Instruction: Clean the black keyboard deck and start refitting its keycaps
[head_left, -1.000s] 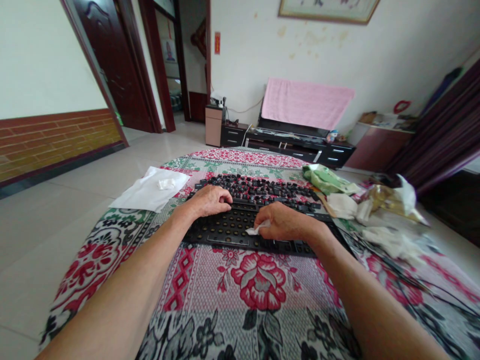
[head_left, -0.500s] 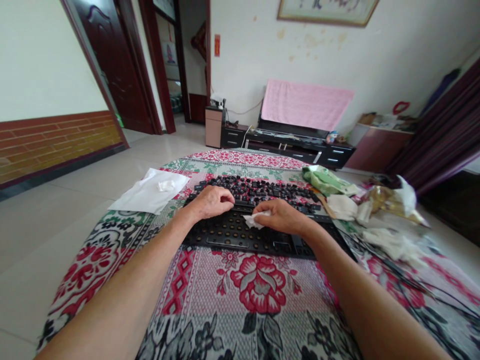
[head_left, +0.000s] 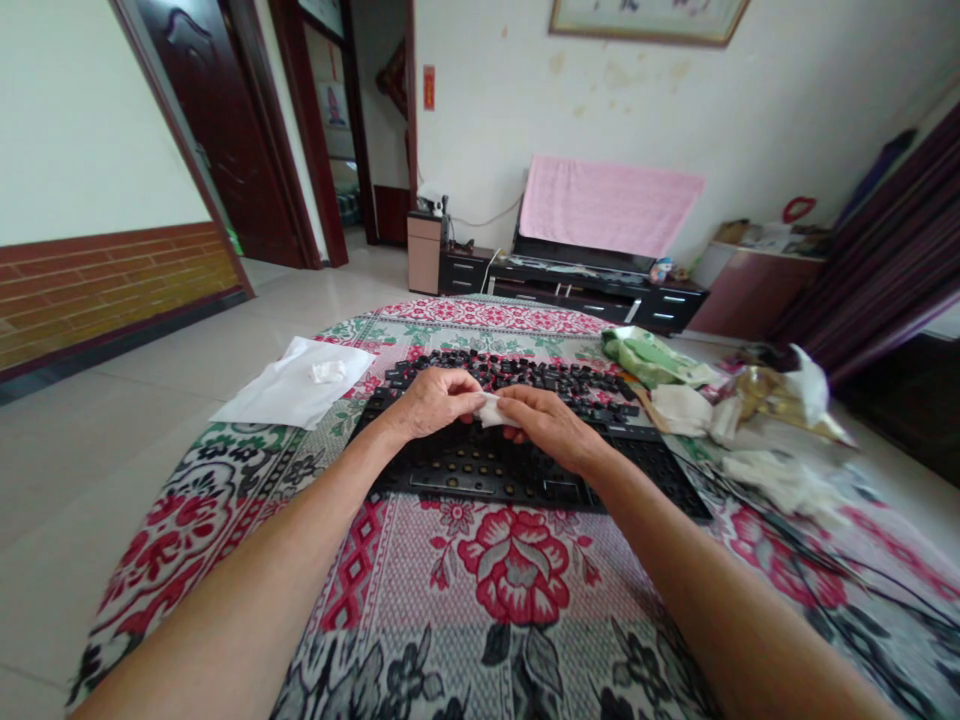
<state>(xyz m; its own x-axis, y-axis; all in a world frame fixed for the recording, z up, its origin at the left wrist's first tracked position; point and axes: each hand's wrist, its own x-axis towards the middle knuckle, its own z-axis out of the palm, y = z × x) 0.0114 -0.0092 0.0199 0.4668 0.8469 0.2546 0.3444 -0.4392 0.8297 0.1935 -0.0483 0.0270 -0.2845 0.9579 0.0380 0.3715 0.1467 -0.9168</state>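
Observation:
A black keyboard base (head_left: pixel 457 478), its keycaps off, lies across the patterned tablecloth beneath my hands. Behind it is spread a heap of loose black keycaps (head_left: pixel 555 376). My right hand (head_left: pixel 551 425) pinches a crumpled white tissue (head_left: pixel 493 410) just above the base. The fingertips of my left hand (head_left: pixel 439 405) are pinched together and meet the tissue's left side; whatever small thing they hold is hidden by the fingers and the tissue.
A white sheet (head_left: pixel 292 385) with a wad of tissue (head_left: pixel 328 372) lies at the left. On the right are a green packet (head_left: pixel 656 357), folded tissue (head_left: pixel 681 410), a crumpled cloth (head_left: pixel 784 485) and black cables (head_left: pixel 787 545). A towel-draped television (head_left: pixel 611 205) stands beyond the table.
My hands have come together: the right one moved left and up with the tissue, and the left one moved slightly right, so the fingertips now meet at the tissue.

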